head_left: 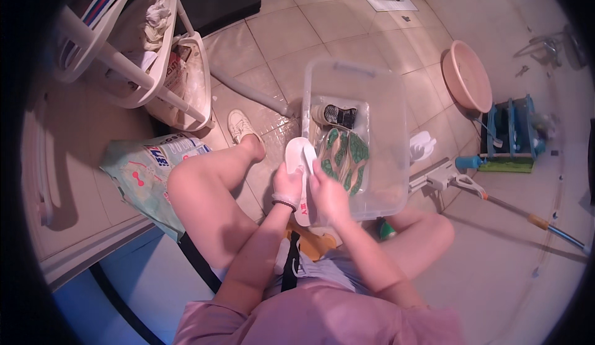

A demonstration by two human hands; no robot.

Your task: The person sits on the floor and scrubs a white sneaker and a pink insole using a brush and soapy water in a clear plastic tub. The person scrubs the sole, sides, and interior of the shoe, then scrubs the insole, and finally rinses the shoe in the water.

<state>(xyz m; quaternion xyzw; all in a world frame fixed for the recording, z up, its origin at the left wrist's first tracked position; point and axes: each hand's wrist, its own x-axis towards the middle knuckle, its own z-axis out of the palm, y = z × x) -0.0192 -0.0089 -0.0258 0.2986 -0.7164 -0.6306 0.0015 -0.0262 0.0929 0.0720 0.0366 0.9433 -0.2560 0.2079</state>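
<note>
My left hand [287, 188] is wrapped round a white insole [296, 153] with red print near its heel end, held upright over the near left side of a clear plastic tub [389, 122]. My right hand [330, 195] is closed on a narrow white piece [309, 153] that lies against the insole; its kind is hard to make out, and the hand is slightly blurred. Inside the tub are a shoe with a black-and-white patterned sole [339, 117] and several green-and-beige shoe-shaped pieces [357, 148].
A white tiered rack [201, 91] with cloths stands at the left, above a printed bag [133, 181]. A grey hose [248, 91] runs to the tub. At the right are a pink basin [466, 75], a blue rack [511, 128], a mop [508, 205] and white slippers [422, 145].
</note>
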